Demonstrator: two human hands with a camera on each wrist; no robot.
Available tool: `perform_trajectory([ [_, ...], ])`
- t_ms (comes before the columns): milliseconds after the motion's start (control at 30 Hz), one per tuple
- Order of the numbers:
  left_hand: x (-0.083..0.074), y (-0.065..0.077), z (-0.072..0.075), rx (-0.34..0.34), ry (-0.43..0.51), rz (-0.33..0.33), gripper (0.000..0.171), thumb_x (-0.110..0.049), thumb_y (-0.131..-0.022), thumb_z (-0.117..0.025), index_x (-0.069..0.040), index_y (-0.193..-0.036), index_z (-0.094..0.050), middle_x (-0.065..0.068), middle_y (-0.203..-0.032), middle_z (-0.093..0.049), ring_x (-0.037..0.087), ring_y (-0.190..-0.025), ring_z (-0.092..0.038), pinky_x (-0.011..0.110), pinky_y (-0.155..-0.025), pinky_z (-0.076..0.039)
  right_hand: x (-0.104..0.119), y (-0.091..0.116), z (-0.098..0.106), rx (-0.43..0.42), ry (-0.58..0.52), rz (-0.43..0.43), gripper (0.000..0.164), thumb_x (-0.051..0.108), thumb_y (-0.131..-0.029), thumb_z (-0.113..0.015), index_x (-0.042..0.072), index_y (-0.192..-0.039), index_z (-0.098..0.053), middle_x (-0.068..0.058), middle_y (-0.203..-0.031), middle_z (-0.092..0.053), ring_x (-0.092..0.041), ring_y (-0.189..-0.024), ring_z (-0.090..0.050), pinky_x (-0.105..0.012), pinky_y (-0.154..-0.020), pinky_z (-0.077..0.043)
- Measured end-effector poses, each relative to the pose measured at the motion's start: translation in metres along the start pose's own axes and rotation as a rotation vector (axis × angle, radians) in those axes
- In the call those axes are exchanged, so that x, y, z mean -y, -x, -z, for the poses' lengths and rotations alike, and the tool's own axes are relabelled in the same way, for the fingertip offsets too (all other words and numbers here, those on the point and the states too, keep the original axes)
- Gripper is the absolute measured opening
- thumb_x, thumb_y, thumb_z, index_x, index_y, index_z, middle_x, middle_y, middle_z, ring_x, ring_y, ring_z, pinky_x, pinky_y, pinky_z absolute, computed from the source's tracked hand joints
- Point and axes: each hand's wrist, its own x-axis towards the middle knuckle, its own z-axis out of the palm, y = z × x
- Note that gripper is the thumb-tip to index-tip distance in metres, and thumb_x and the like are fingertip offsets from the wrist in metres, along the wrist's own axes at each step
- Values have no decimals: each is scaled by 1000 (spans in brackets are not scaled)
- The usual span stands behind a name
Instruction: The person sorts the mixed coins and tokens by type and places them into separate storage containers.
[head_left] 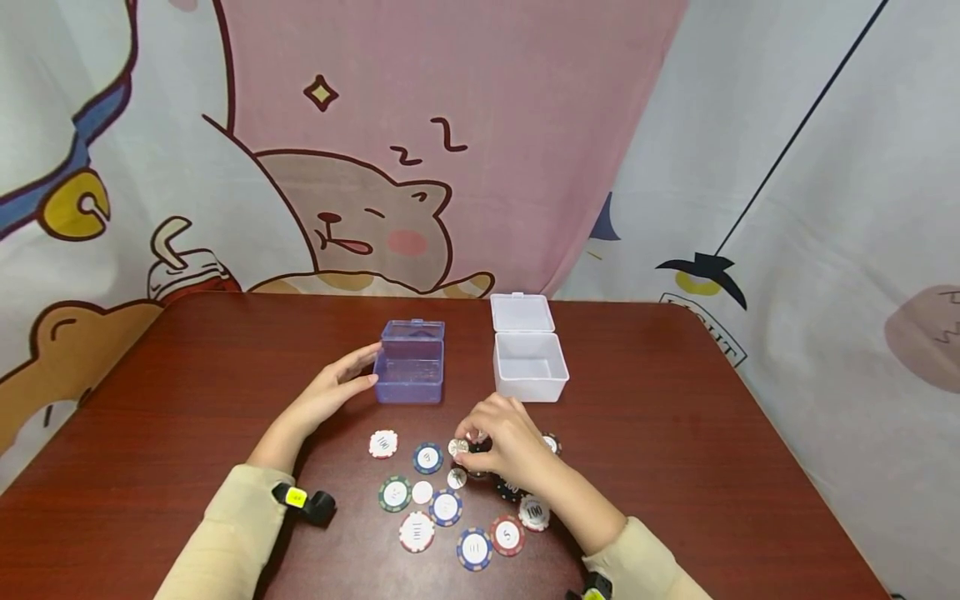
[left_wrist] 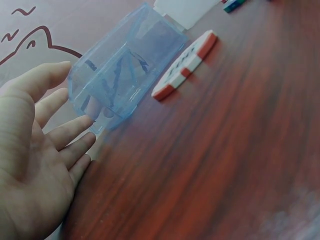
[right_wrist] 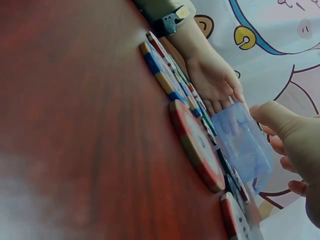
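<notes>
I rest the left hand (head_left: 330,396), fingers apart, against the blue box (head_left: 408,392), presumably to steady it on the tabletop (head_left: 690,475), while the right hand (head_left: 513,433) appears to pinch a silvery disc (head_left: 456,448) among scattered chips (head_left: 417,532), seemingly for fine control.

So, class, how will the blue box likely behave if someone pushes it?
The blue box would probably slide rather than roll, given its flat, squared sides. It is likely light for its size, since its see-through walls look thin. Its open lid, at the far edge, might swing if jolted.
</notes>
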Motion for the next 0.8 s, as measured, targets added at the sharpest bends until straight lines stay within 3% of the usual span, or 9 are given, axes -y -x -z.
perform_trajectory([
  [200,1,0,0,1,-3,-6,57,-15,-95,-59,-4,-146,-37,21,-145,-40,36,-135,-32,57,-108,-17,-1,-10,-1,-13,3,-3,21,30,-71,-83,21,-85,-69,11,-81,-62,-10,-85,-50,-32,-75,-36],
  [800,4,0,1,0,10,-4,56,-14,-96,-58,-6,-146,-37,20,-145,-39,34,-135,-32,57,-108,-19,-5,-43,-6,-59,-22,-67,19,26,-72,-84,19,-83,-70,7,-73,-58,-9,-81,-47,-33,-74,-35],
])
